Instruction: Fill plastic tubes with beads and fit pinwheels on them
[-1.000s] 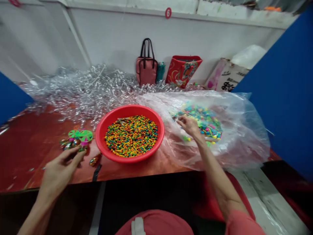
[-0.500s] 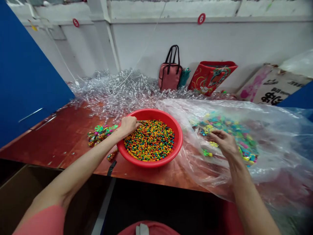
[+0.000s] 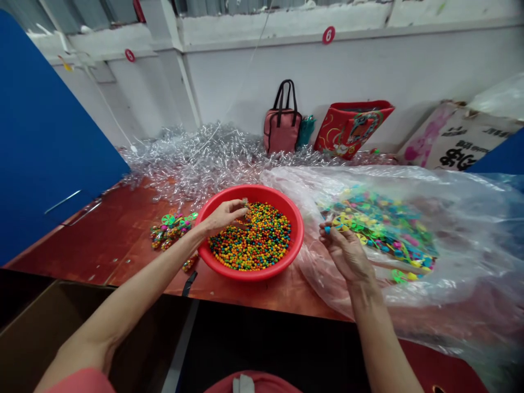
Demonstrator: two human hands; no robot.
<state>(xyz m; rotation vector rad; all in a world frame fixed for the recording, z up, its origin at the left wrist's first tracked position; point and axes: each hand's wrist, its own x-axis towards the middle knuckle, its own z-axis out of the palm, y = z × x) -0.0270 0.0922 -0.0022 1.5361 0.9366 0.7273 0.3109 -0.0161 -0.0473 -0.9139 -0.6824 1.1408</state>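
Observation:
A red basin [image 3: 297,229] filled with small multicoloured balls [image 3: 254,245] stands on the table. Over its left side my left hand [image 3: 226,214] is closed around a small clear plastic tube [image 3: 245,202], its mouth end showing above the fingers and some balls visible by it. To the right of the basin, my right hand [image 3: 347,252] pinches a small blue cap [image 3: 327,230]; a yellow pinwheel [image 3: 341,221] beside the fingers seems to belong to it. More pinwheel tops [image 3: 393,224] in several colours lie in a big clear plastic bag [image 3: 458,229].
Left of the basin lie filled tubes with pinwheel tops [image 3: 170,232]. Behind spreads a heap of clear tubes [image 3: 204,155]. A pink bag [image 3: 282,130], a red gift bag [image 3: 352,128] and a carton [image 3: 446,136] stand by the wall. Blue panel [image 3: 53,142] at left.
My left hand has lifted from the balls and turned, showing the tube's end. My right hand has moved left from the pinwheel pile toward the basin, with a blue cap now in its fingers.

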